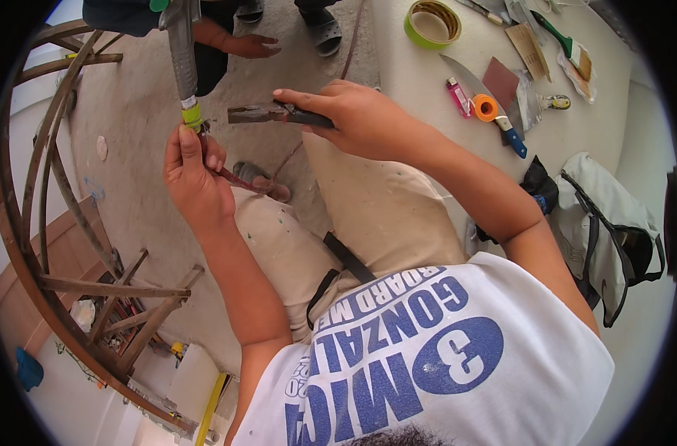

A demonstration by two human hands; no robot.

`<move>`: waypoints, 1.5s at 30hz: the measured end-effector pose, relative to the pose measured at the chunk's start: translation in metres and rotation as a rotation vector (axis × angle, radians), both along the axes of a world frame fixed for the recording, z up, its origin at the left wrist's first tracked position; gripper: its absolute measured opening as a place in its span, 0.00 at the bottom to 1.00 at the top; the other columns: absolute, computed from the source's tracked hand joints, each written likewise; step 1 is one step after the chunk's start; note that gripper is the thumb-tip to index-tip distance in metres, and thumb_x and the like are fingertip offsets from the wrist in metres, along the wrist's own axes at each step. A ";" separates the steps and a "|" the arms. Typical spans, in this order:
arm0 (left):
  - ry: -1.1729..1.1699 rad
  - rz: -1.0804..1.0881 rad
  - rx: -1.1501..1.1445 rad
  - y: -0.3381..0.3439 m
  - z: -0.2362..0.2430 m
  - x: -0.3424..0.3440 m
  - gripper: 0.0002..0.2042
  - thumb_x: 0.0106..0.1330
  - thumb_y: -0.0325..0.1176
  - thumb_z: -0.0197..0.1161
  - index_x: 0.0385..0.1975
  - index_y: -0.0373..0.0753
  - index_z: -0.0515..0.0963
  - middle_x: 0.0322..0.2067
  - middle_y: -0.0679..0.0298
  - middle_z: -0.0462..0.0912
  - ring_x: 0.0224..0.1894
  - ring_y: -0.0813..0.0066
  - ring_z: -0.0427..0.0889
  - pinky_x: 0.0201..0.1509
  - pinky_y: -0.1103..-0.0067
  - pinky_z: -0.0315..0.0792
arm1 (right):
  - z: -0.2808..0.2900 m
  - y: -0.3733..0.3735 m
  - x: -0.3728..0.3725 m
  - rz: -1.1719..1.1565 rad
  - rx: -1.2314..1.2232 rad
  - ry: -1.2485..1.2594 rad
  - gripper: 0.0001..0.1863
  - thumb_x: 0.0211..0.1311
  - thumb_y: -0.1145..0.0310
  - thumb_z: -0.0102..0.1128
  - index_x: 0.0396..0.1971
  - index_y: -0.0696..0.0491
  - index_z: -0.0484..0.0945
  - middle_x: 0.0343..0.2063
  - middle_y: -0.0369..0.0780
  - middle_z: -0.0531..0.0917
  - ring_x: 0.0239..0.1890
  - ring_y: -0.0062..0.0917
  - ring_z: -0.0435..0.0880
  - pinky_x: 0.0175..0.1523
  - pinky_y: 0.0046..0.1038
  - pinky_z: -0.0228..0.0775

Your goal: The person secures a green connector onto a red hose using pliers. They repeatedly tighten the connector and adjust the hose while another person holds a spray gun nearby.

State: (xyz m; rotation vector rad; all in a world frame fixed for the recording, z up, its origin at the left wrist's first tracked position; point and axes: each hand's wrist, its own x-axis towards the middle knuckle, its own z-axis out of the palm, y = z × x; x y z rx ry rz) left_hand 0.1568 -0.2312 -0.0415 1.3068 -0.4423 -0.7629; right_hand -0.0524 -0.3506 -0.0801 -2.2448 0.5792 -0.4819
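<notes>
My left hand [198, 178] is closed around the top of a dark red hose [238, 180], just below a fitting wrapped in yellow-green tape [192, 116]. Above the tape rises the grey metal handle [181, 59] of a tool with a green knob; its upper part leaves the picture. Dark, worn pliers [256, 114] are gripped in my right hand [353, 119], its index finger stretched along them. Their jaws point left toward the fitting, a short gap away from it. Whether the jaws are parted is hard to make out.
Another person's hand [250, 46] is beyond the grey handle. On the pale surface at right lie a tape roll [433, 24], a knife [511, 134], an orange ring [485, 108], a pink lighter [459, 98] and a brush [565, 43]. A wooden frame [37, 282] stands at left; a bag [606, 230] lies right.
</notes>
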 end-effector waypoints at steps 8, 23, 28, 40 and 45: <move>0.050 -0.021 0.001 0.001 0.005 -0.007 0.09 0.73 0.36 0.60 0.39 0.36 0.78 0.29 0.68 0.76 0.24 0.81 0.65 0.28 0.83 0.60 | -0.009 0.011 0.018 -0.054 -0.061 -0.154 0.36 0.59 0.68 0.68 0.69 0.39 0.68 0.25 0.40 0.73 0.33 0.34 0.75 0.43 0.35 0.71; 0.022 -0.002 -0.001 -0.006 0.009 -0.011 0.11 0.71 0.34 0.63 0.46 0.33 0.80 0.33 0.63 0.83 0.22 0.84 0.67 0.24 0.86 0.62 | -0.008 -0.001 0.020 -0.020 0.070 0.023 0.24 0.60 0.69 0.66 0.58 0.49 0.75 0.29 0.42 0.76 0.42 0.41 0.80 0.47 0.38 0.73; -0.002 -0.017 0.019 -0.003 0.005 -0.012 0.11 0.70 0.34 0.65 0.44 0.33 0.80 0.27 0.67 0.78 0.23 0.83 0.66 0.25 0.85 0.60 | 0.003 -0.007 0.015 -0.019 0.157 0.177 0.14 0.64 0.65 0.62 0.46 0.55 0.78 0.33 0.47 0.80 0.43 0.45 0.80 0.48 0.40 0.73; 0.008 -0.049 -0.082 -0.009 -0.007 0.002 0.12 0.69 0.35 0.67 0.44 0.33 0.82 0.24 0.71 0.75 0.22 0.84 0.65 0.25 0.86 0.58 | 0.028 -0.032 0.014 0.505 1.653 0.426 0.16 0.74 0.55 0.51 0.38 0.55 0.73 0.20 0.35 0.72 0.18 0.22 0.67 0.25 0.26 0.61; 0.090 -0.058 -0.116 -0.010 -0.004 0.004 0.11 0.68 0.34 0.67 0.44 0.34 0.82 0.24 0.71 0.75 0.22 0.84 0.65 0.25 0.85 0.59 | 0.020 -0.006 0.015 0.702 2.391 0.139 0.19 0.77 0.54 0.45 0.48 0.56 0.71 0.25 0.34 0.73 0.17 0.18 0.65 0.24 0.23 0.59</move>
